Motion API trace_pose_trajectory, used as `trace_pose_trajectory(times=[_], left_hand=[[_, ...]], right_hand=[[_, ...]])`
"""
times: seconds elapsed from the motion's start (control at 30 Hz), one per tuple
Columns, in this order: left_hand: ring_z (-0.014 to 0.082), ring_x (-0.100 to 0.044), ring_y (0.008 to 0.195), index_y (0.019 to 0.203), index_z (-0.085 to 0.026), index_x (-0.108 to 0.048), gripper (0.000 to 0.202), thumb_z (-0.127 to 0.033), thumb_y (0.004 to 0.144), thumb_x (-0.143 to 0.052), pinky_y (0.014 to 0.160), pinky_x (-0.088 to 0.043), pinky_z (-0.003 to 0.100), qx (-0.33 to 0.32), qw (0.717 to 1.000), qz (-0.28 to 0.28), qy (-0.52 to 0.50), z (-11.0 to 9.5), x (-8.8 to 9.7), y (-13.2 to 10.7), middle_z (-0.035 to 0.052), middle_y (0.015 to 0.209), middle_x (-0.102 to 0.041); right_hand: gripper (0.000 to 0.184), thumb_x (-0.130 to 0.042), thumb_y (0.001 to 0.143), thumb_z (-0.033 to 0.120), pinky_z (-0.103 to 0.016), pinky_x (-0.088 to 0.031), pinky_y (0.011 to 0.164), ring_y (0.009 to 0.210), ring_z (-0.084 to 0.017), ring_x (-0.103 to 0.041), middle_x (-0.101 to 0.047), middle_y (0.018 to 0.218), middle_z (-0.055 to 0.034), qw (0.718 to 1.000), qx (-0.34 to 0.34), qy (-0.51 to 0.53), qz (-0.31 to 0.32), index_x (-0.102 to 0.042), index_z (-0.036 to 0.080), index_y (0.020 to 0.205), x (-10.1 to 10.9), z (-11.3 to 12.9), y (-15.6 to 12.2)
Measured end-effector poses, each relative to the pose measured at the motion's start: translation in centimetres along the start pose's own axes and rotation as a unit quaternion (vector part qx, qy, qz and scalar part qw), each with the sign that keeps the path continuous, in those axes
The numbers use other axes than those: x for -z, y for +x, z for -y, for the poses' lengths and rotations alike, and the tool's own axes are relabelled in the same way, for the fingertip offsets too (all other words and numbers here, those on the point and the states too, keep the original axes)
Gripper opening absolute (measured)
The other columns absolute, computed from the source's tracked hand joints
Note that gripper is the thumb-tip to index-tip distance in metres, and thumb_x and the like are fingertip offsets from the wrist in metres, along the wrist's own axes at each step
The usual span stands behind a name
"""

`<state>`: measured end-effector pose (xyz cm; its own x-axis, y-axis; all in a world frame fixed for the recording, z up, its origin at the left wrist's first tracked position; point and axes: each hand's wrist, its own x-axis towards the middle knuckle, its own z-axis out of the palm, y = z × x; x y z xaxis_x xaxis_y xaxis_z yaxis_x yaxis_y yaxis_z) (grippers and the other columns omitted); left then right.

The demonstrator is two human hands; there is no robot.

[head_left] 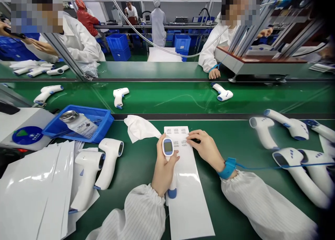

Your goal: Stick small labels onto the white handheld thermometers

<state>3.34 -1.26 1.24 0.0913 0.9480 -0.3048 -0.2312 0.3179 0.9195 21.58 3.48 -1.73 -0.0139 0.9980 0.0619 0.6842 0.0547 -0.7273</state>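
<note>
**A:** What's in hand?

**B:** A white handheld infrared thermometer (168, 147), gripped in the left hand (164, 173). The fingers (175, 158) curl round its body, clamped on it. The display faces up just beyond them, and the blue-tipped grip end (172, 194) sticks out below the palm, over the paper.

**A:** And the other hand?

**B:** The right hand (205, 150) holds nothing. Its fingers (195, 137) lie together on a long white printed sheet (187, 212), tips on the printed lines. A blue wrist strap (227, 168) sits behind them, its cord running off right.

**A:** Nearby?

**B:** Left of the left fingers lies a crumpled white cloth (140, 128), then two more thermometers (111, 156) (87, 179) beside a pile of glossy white pouches (34, 191). Beyond them is a blue plastic tray (104, 121). Right of the right fingers, a heap of thermometers (295, 170) lies on the green conveyor belt (138, 166).

**A:** Further out?

**B:** A second belt (162, 102) carries three spaced thermometers. Past it, a co-worker's hand (214, 73) rests on a bench.
</note>
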Motion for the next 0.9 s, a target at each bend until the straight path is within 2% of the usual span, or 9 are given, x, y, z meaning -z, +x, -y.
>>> trace_pose_trajectory(times=[0.17, 0.37, 0.57, 0.7, 0.8, 0.87, 0.9], left_hand=[[0.0218, -0.062, 0.116, 0.149, -0.038, -0.025, 0.066, -0.031, 0.091, -0.058, 0.098, -0.054, 0.04, -0.008, 1.0, 0.009, 0.015, 0.2, 0.1, 0.1, 0.0057, 0.146, -0.045], [0.0205, -0.063, 0.112, 0.149, -0.037, -0.025, 0.065, -0.033, 0.092, -0.057, 0.098, -0.055, 0.04, 0.004, 1.0, 0.009, 0.015, 0.4, 0.2, 0.2, 0.0062, 0.14, -0.05], [0.0206, -0.062, 0.113, 0.147, -0.037, -0.028, 0.064, -0.029, 0.091, -0.058, 0.099, -0.054, 0.04, 0.003, 1.0, 0.01, 0.006, 0.3, 0.1, 0.2, 0.0055, 0.142, -0.047], [0.0201, -0.062, 0.112, 0.147, -0.037, -0.028, 0.063, -0.027, 0.091, -0.057, 0.099, -0.054, 0.04, -0.001, 1.0, 0.011, -0.002, 0.3, 0.1, 0.2, 0.0046, 0.145, -0.046], [0.0218, -0.06, 0.117, 0.148, -0.036, -0.027, 0.064, -0.028, 0.092, -0.056, 0.098, -0.054, 0.039, -0.008, 1.0, 0.02, -0.003, 0.3, 0.2, 0.2, 0.0057, 0.143, -0.048], [0.0239, -0.055, 0.124, 0.149, -0.036, -0.026, 0.064, -0.03, 0.092, -0.056, 0.096, -0.055, 0.037, -0.022, 0.999, 0.025, -0.002, 0.3, 0.2, 0.2, 0.0057, 0.147, -0.045], [0.0247, -0.054, 0.126, 0.149, -0.036, -0.026, 0.065, -0.03, 0.092, -0.057, 0.093, -0.056, 0.036, -0.029, 0.999, 0.026, 0.002, 0.3, 0.3, 0.2, 0.0055, 0.15, -0.042]], right_hand=[[0.015, -0.062, 0.086, 0.028, -0.046, -0.047, 0.093, 0.102, -0.027, -0.061, -0.072, 0.106, -0.006, 1.0, 0.017, 0.005, -0.004, -0.075, 0.025, 0.082, -0.8, 0.1, 0.3], [0.016, -0.061, 0.087, 0.029, -0.046, -0.048, 0.092, 0.102, -0.027, -0.062, -0.073, 0.105, -0.0057, 1.0, 0.013, 0.007, -0.008, -0.076, 0.025, 0.081, -0.8, -0.1, 0.5], [0.012, -0.063, 0.085, 0.026, -0.041, -0.05, 0.09, 0.098, -0.024, -0.064, -0.073, 0.098, -0.0053, 0.999, 0.033, 0.003, 0.014, -0.073, 0.024, 0.078, -0.8, -0.1, 1.4], [0.011, -0.063, 0.084, 0.023, -0.048, -0.044, 0.092, 0.1, -0.028, -0.06, -0.071, 0.097, -0.0076, 0.997, 0.072, -0.029, 0.026, -0.067, 0.022, 0.074, -0.6, 0.6, 1.0], [0.013, -0.061, 0.085, 0.023, -0.049, -0.041, 0.095, 0.104, -0.029, -0.058, -0.071, 0.098, -0.0074, 0.988, 0.131, -0.045, 0.071, -0.064, 0.023, 0.072, 0.2, 1.4, -1.0], [0.013, -0.059, 0.086, 0.024, -0.044, -0.046, 0.088, 0.094, -0.026, -0.061, -0.071, 0.095, -0.0063, 0.982, 0.145, -0.015, 0.123, -0.063, 0.024, 0.074, 1.1, 2.2, -2.7], [0.012, -0.059, 0.087, 0.025, -0.041, -0.049, 0.081, 0.087, -0.023, -0.062, -0.07, 0.093, -0.0058, 0.98, 0.129, 0.023, 0.152, -0.063, 0.024, 0.075, 1.6, 2.8, -3.4]])
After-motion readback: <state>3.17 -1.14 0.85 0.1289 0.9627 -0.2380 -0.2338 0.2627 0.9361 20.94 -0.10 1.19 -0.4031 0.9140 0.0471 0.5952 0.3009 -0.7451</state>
